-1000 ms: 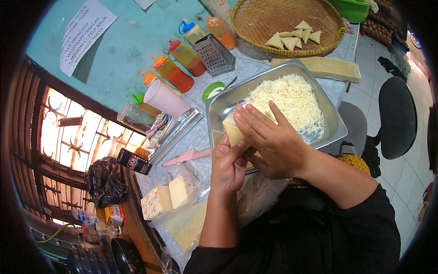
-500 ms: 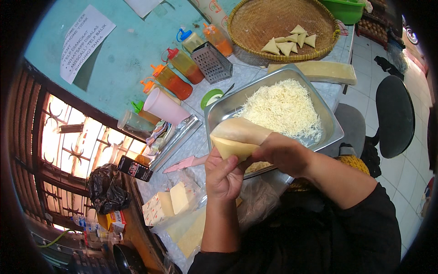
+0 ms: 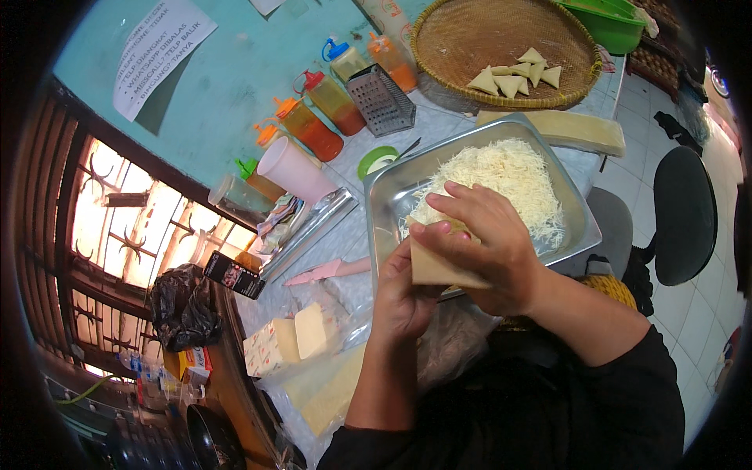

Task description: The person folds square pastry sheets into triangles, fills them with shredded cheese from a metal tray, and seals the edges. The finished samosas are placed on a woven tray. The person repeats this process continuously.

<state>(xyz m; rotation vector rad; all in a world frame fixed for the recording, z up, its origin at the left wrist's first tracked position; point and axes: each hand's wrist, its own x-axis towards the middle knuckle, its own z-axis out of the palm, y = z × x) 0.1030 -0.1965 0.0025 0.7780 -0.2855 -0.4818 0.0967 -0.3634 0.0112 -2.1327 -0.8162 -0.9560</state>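
Both my hands are at a pale folded pastry sheet point(image 3: 440, 268), in front of a steel tray point(image 3: 384, 205) heaped with shredded cheese point(image 3: 497, 174). My left hand point(image 3: 401, 301) pinches the sheet's left side from below. Across its right side lies my right hand point(image 3: 505, 251), thumb and fingers around the fold, with the upper fingers stretched out. A bit of pale yellow shows between those fingers; the rest of the fold is hidden behind the hand. Several pastry triangles point(image 3: 513, 78) rest in a round woven basket point(image 3: 446, 39) at the back.
Sauce bottles point(image 3: 309, 129), a box grater point(image 3: 381, 100) and a pink cup point(image 3: 296, 170) stand by the wall. A pastry stack point(image 3: 572, 131) lies behind the tray. At left are a pink spatula point(image 3: 325, 270), a phone point(image 3: 233, 274), cheese blocks point(image 3: 286, 345) and pastry sheets point(image 3: 333, 392) on plastic.
My right hand has moved up and over the pastry sheet, its fingers now stretched out. The sheet's loose flap is no longer visible, and the fold faces another way. The whole view has shifted slightly.
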